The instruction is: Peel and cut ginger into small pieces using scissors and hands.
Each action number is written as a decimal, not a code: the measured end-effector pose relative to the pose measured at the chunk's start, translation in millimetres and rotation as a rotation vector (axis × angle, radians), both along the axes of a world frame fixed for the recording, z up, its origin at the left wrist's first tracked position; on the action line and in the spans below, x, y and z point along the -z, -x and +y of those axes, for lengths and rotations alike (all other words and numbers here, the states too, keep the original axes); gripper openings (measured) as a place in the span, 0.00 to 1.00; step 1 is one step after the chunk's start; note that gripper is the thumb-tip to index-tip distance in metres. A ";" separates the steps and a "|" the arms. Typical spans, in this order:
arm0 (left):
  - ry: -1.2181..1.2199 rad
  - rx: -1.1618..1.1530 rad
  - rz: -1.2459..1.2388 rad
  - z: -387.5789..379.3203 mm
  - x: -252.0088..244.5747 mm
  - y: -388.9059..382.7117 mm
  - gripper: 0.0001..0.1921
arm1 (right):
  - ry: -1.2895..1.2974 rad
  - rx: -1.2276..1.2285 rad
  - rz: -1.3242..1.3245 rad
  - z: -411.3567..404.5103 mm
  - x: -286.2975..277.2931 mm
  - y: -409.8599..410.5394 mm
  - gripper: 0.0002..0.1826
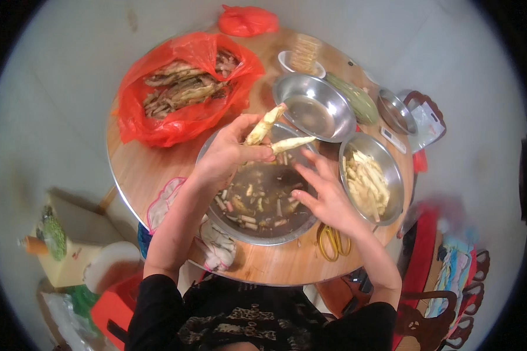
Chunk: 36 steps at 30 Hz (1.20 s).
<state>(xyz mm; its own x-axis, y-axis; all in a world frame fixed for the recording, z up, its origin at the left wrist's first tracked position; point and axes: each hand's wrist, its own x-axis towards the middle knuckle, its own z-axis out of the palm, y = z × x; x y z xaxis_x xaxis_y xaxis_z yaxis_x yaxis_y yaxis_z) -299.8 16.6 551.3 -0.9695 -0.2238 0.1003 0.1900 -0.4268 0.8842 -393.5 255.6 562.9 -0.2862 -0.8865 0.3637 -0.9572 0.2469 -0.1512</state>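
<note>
My left hand (pixel 235 151) grips a forked, pale root, peeled and knobbly. One thick branch (pixel 265 125) points up and away, and a thinner tapered one (pixel 293 143) points right; whether they join is hidden by my fingers. My right hand (pixel 323 188) holds nothing, fingers spread just below the thin tip. Under both hands sits a wide metal basin (pixel 263 240) of murky water with cut stubs and peelings afloat. To the right, a steel bowl (pixel 395 175) contains pale peeled roots (pixel 369 184). Unpeeled brown roots (pixel 180 90) fill a red plastic bag (pixel 131 109) at the far left.
Yellow-handled scissors (pixel 333 243) lie near the table's front edge, beside the basin. A white cloth with pink trim (pixel 217 245) lies left of them. Behind stand a shiny steel bowl (pixel 314 107), a green gourd (pixel 353 98), and a smaller metal bowl (pixel 397 112).
</note>
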 end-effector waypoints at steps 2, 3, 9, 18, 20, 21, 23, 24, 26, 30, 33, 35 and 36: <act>0.076 -0.028 -0.028 2.5 0.1 2.4 0.33 | 0.171 0.062 -0.583 -3.2 9.3 -6.7 0.29; 0.076 -0.024 -0.031 4.2 1.3 2.5 0.33 | 0.347 0.125 -1.165 -4.7 12.1 -10.6 0.28; 0.340 0.083 0.010 12.4 1.3 -0.2 0.32 | 0.597 0.099 -1.394 -13.7 0.2 -0.5 0.12; 1.540 0.159 -0.348 -4.0 -14.0 -18.6 0.24 | 0.527 0.003 -1.317 10.6 -6.2 7.3 0.11; 1.570 0.014 -0.196 0.2 -9.6 -20.7 0.20 | 0.514 -0.031 -1.288 8.6 -7.1 5.8 0.11; 1.570 0.012 -0.196 -0.1 -8.5 -21.7 0.20 | 0.514 -0.032 -1.287 6.9 -7.4 5.3 0.11; 1.367 -0.122 0.184 -1.3 -7.3 -23.4 0.19 | 0.519 -0.040 -1.240 3.9 -8.2 4.3 0.11; 1.366 -0.125 0.183 -0.2 -9.4 -24.3 0.19 | 0.517 -0.042 -1.240 3.3 -8.8 4.9 0.11; 0.781 0.207 0.088 5.2 -17.0 -24.6 0.16 | 0.483 -0.026 -1.241 2.7 -11.1 5.5 0.12; 0.826 0.162 0.052 16.5 -18.9 -16.7 0.15 | 0.461 -0.044 -1.194 -2.0 -16.6 1.4 0.13; 0.644 0.177 -0.177 15.4 -17.0 -14.4 0.14 | 0.464 -0.036 -1.199 -2.3 -18.3 0.9 0.15; 0.688 0.059 0.032 12.9 -12.9 -12.1 0.14 | 0.314 -0.037 -0.706 0.1 -18.9 5.4 0.14; 0.688 0.061 0.029 12.6 -13.2 -11.6 0.14 | 0.315 -0.036 -0.709 0.0 -19.5 6.7 0.14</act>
